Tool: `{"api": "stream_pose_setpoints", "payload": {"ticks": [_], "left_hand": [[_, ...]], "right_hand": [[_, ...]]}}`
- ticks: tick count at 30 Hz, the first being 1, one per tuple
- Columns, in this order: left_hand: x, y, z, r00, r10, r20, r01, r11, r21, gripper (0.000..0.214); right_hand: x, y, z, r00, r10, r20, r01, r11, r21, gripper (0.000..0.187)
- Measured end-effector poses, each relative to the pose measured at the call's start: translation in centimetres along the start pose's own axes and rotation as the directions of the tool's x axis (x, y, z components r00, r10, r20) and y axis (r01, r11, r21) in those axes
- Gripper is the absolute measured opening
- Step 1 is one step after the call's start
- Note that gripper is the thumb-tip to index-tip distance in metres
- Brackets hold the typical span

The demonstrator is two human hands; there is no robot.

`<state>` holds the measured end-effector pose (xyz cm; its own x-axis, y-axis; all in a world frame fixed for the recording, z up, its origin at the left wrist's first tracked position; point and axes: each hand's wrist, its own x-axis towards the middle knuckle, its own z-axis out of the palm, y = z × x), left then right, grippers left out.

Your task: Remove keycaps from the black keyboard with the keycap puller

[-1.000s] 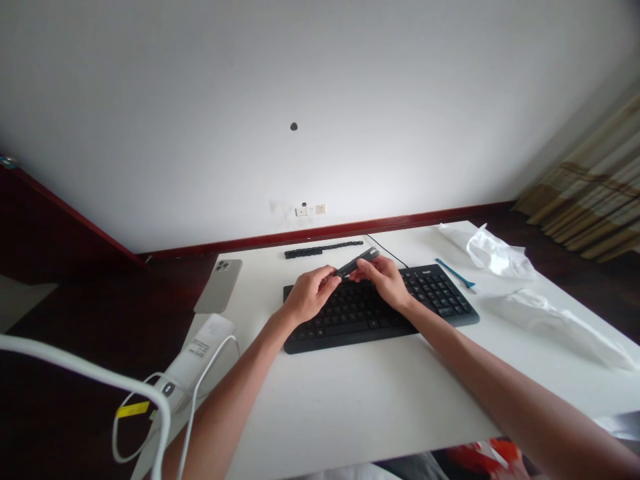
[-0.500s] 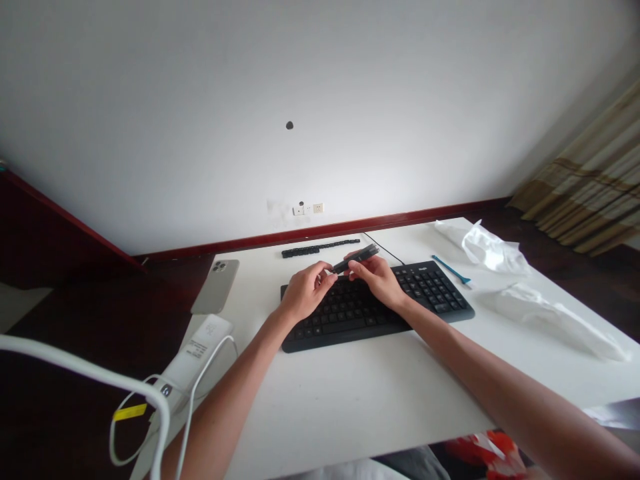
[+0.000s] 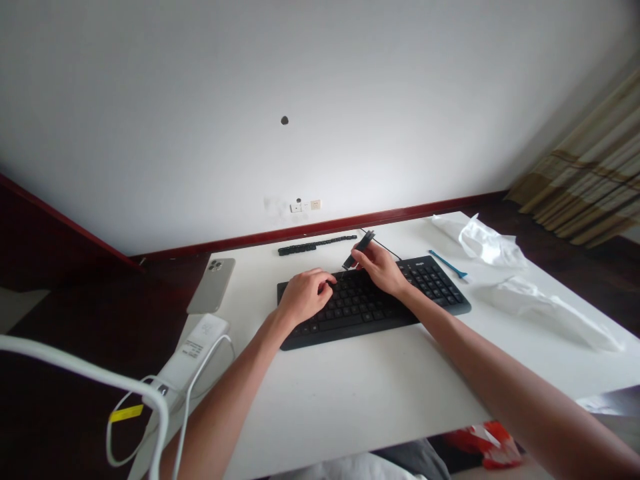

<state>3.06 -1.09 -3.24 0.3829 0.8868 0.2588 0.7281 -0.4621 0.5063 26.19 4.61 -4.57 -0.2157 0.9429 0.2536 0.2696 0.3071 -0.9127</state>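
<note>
A black keyboard point(image 3: 345, 325) lies on the white table under both my hands. My left hand point(image 3: 303, 297) rests over its upper left keys, thumb and index finger curled close together; whatever they hold, if anything, is too small to make out. In my right hand point(image 3: 381, 270), above the keyboard's upper middle, is a slim black hand tool point(image 3: 356, 253), tilted with its lower end toward the keys. The tool's exact kind is unclear. Behind the keyboard runs a row of loose black keycaps point(image 3: 299, 249).
A phone point(image 3: 214, 283) lies at the left table edge, near a white power strip point(image 3: 200, 340) with a white cable. A blue brush point(image 3: 447, 263) is right of the keyboard. Crumpled white bags point(image 3: 487, 241) lie at the right. A thin black cord runs behind the keyboard.
My left hand has come off the tool's end and dropped onto the upper left keys. My right hand has tipped the tool steeper. The view has shifted slightly.
</note>
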Motion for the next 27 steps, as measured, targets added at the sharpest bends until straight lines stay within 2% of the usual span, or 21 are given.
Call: {"api": "stream_pose_setpoints", "payload": {"ticks": [11, 19, 27], "left_hand": [[0.1, -0.1, -0.3, 0.998, -0.034, 0.062, 0.036, 0.999, -0.038, 0.027], [0.1, 0.0, -0.4, 0.998, -0.044, 0.051, 0.048, 0.997, -0.063, 0.026], [0.1, 0.0, -0.3, 0.997, -0.077, -0.006, 0.076, 0.994, -0.081, 0.024]], "right_hand": [[0.1, 0.0, -0.4, 0.999, -0.01, 0.043, 0.012, 0.999, -0.048, 0.041], [0.2, -0.1, -0.7, 0.988, -0.016, 0.153, 0.015, 1.0, 0.005, 0.043], [-0.3, -1.2, -0.7, 0.983, -0.047, 0.177, 0.051, 0.999, -0.019, 0.042]]}}
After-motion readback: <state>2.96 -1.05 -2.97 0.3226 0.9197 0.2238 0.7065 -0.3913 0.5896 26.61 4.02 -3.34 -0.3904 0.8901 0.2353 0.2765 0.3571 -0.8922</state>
